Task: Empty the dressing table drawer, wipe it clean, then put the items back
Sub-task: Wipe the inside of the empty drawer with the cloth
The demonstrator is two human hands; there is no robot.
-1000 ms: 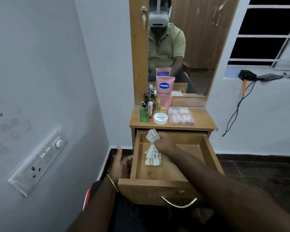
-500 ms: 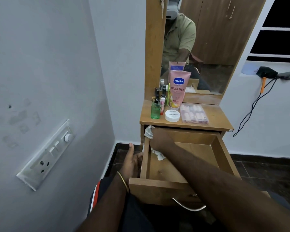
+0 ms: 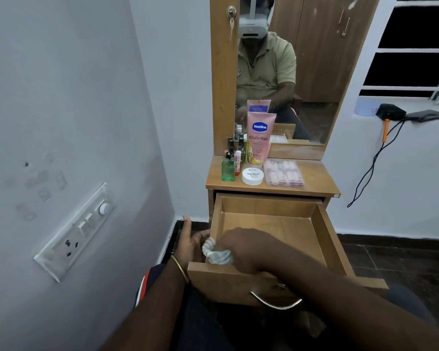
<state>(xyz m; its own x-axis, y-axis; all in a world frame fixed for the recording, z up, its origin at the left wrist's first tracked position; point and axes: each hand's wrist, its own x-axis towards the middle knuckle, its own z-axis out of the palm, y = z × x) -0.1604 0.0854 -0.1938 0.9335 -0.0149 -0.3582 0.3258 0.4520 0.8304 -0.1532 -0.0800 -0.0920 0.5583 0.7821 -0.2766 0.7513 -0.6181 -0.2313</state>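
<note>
The wooden drawer (image 3: 325, 239) of the dressing table is pulled out, and the part of its floor that shows is bare. My right hand (image 3: 246, 249) grips a striped white cloth (image 3: 217, 254) in the drawer's near left corner, against the front panel. My left hand (image 3: 190, 240) holds the outside of the drawer's left wall, thumb pointing up. On the tabletop stand a pink Vaseline tube (image 3: 259, 138), a green bottle (image 3: 228, 168), a white nail polish remover tub (image 3: 252, 176), a clear case of pale tubes (image 3: 284, 173) and several small bottles (image 3: 235, 145).
A mirror (image 3: 289, 72) rises behind the tabletop. The grey wall on the left carries a switchboard (image 3: 76, 231) close to the drawer. A black cable (image 3: 373, 168) hangs on the right wall below a window ledge. The floor is dark tile.
My right hand has dragged the cloth from the drawer's back left corner along the left wall to the near left corner. My left hand stays on the drawer's side.
</note>
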